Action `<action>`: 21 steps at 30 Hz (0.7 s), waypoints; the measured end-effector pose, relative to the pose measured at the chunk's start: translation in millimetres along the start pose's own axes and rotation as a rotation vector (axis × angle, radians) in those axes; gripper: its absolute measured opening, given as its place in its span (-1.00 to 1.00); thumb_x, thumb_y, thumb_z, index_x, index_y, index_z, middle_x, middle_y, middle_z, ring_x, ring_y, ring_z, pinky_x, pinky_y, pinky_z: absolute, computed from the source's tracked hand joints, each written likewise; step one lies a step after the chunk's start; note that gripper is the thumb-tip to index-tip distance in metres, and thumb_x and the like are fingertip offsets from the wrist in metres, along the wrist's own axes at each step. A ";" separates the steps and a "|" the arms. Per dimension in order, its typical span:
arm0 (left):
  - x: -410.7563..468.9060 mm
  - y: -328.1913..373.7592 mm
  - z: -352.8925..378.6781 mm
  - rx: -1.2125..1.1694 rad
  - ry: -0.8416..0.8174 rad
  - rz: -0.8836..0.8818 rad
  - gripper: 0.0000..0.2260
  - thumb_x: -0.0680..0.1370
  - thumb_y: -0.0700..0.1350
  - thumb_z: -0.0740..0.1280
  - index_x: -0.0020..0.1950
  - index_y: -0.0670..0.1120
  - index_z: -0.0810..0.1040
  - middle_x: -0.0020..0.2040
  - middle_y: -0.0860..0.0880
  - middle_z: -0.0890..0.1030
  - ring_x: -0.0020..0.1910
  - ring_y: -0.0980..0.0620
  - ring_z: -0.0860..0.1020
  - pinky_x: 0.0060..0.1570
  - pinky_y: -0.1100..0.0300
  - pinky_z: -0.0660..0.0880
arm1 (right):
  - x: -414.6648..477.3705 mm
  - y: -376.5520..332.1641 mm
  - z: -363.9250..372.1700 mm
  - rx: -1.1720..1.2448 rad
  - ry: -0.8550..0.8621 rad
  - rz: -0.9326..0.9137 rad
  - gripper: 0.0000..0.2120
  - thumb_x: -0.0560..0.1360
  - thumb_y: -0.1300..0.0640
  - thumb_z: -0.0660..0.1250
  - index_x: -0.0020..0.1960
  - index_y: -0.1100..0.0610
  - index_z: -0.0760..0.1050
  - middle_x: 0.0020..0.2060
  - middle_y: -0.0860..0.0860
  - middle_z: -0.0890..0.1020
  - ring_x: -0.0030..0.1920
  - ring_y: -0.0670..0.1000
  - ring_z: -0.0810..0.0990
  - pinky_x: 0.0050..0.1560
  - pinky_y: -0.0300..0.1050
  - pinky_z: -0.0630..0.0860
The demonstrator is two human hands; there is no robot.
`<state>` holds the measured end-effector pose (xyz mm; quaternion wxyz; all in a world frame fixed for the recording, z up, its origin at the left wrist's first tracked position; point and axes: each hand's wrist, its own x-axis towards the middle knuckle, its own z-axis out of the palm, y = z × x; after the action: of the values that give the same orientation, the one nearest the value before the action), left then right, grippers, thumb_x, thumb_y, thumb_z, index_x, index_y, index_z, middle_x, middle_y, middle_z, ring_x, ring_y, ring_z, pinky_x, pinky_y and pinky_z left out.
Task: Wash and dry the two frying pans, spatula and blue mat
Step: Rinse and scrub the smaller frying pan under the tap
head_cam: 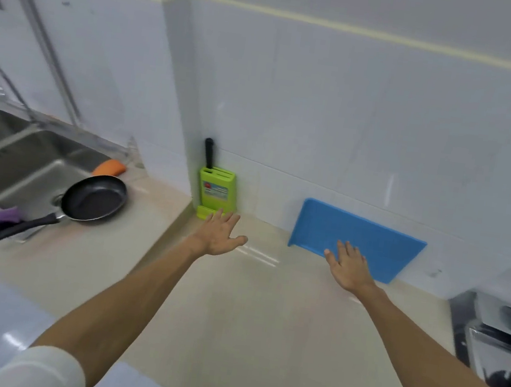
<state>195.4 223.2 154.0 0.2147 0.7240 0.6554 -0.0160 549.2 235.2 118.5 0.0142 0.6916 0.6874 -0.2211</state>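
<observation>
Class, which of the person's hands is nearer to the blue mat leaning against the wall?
Right. The right hand overlaps the blue mat at its lower edge; the left hand is off to its left, by the green knife block.

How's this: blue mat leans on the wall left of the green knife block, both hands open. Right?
No. Head view: the blue mat leans on the wall right of the green knife block. The left hand and right hand are open.

1. The knife block point(217, 193) is lime green, with a black handle point(208, 153) sticking out of it.
2. Right of the knife block, the mat point(369, 234) is plain blue.
3. Left of it, the frying pan point(94, 198) is black.
</observation>
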 end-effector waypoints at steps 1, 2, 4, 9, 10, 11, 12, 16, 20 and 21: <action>-20.0 -36.2 -10.5 0.009 0.024 -0.025 -0.30 0.62 0.29 0.10 0.64 -0.07 0.06 0.64 -0.10 0.06 0.62 -0.15 -0.08 0.56 -0.10 -0.09 | -1.6 -39.4 7.3 -0.013 0.010 -0.038 -0.31 0.69 -0.26 -0.10 0.66 0.14 -0.02 0.64 0.16 0.02 0.63 0.20 -0.05 0.59 0.19 -0.08; -33.4 -58.3 -17.4 0.023 0.038 -0.036 -0.28 0.61 0.30 0.10 0.64 -0.08 0.04 0.64 -0.10 0.07 0.62 -0.15 -0.07 0.56 -0.09 -0.09 | -1.5 -62.4 12.4 -0.016 0.017 -0.061 -0.31 0.69 -0.26 -0.09 0.66 0.14 -0.01 0.64 0.16 0.03 0.63 0.20 -0.04 0.59 0.19 -0.08; -52.7 -97.3 -28.4 0.037 0.044 -0.048 -0.25 0.61 0.31 0.10 0.64 -0.09 0.02 0.64 -0.11 0.07 0.62 -0.15 -0.06 0.55 -0.09 -0.08 | -3.6 -102.3 18.9 -0.007 0.018 -0.081 -0.31 0.68 -0.27 -0.09 0.66 0.13 -0.01 0.64 0.17 0.05 0.63 0.19 -0.03 0.60 0.18 -0.06; -123.2 -249.0 -61.7 0.059 0.091 -0.155 -0.27 0.62 0.29 0.12 0.64 -0.12 0.05 0.63 -0.11 0.11 0.61 -0.17 -0.02 0.56 -0.10 -0.04 | -16.8 -250.6 62.6 -0.005 0.013 -0.189 -0.32 0.68 -0.26 -0.04 0.65 0.13 0.05 0.63 0.15 0.10 0.62 0.18 0.03 0.58 0.13 -0.03; -134.8 -276.0 -67.3 0.059 0.097 -0.174 -0.27 0.62 0.29 0.13 0.63 -0.12 0.06 0.63 -0.11 0.12 0.61 -0.17 -0.01 0.56 -0.10 -0.04 | -19.1 -275.8 71.5 -0.006 0.008 -0.201 -0.32 0.68 -0.26 -0.03 0.65 0.12 0.06 0.63 0.15 0.10 0.62 0.18 0.03 0.58 0.13 -0.03; -145.0 -303.2 -71.3 0.066 0.110 -0.191 -0.27 0.61 0.29 0.13 0.63 -0.11 0.07 0.63 -0.10 0.13 0.61 -0.17 0.00 0.56 -0.10 -0.02 | -19.1 -299.1 82.4 -0.008 0.007 -0.215 -0.32 0.68 -0.26 -0.03 0.65 0.12 0.06 0.63 0.15 0.11 0.62 0.18 0.04 0.57 0.13 -0.02; -155.1 -326.5 -75.5 0.069 0.123 -0.204 -0.27 0.60 0.30 0.15 0.63 -0.10 0.08 0.62 -0.10 0.15 0.61 -0.16 0.02 0.56 -0.09 0.00 | -18.9 -320.8 92.5 -0.012 0.008 -0.230 -0.32 0.68 -0.27 -0.02 0.65 0.13 0.07 0.62 0.15 0.12 0.61 0.18 0.05 0.57 0.14 -0.01; -191.3 -407.0 -84.4 0.047 0.134 -0.252 -0.27 0.56 0.32 0.16 0.58 -0.11 0.20 0.53 -0.12 0.34 0.53 -0.15 0.23 0.47 -0.04 0.21 | -23.0 -403.8 123.6 -0.013 -0.015 -0.291 -0.33 0.68 -0.24 0.01 0.64 0.14 0.09 0.61 0.18 0.15 0.60 0.19 0.09 0.56 0.15 0.05; -204.4 -465.7 -83.6 0.042 0.149 -0.294 -0.44 0.54 0.22 0.27 0.39 -0.12 0.40 0.35 -0.12 0.50 0.34 -0.14 0.42 0.29 -0.05 0.40 | -25.7 -466.5 152.0 0.033 -0.040 -0.358 -0.33 0.68 -0.24 0.05 0.64 0.13 0.10 0.61 0.18 0.14 0.61 0.20 0.07 0.56 0.13 0.03; -203.9 -474.7 -81.7 0.043 0.149 -0.296 -0.48 0.54 0.19 0.28 0.36 -0.13 0.42 0.32 -0.13 0.51 0.31 -0.15 0.44 0.27 -0.07 0.42 | -25.4 -476.4 157.6 0.040 -0.048 -0.361 -0.33 0.68 -0.25 0.05 0.64 0.12 0.09 0.62 0.17 0.12 0.62 0.20 0.05 0.57 0.13 0.01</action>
<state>-308.0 81.3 152.6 0.1454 0.6231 0.7685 -0.0078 49.1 186.1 120.1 -0.0230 0.5518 0.7953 -0.2500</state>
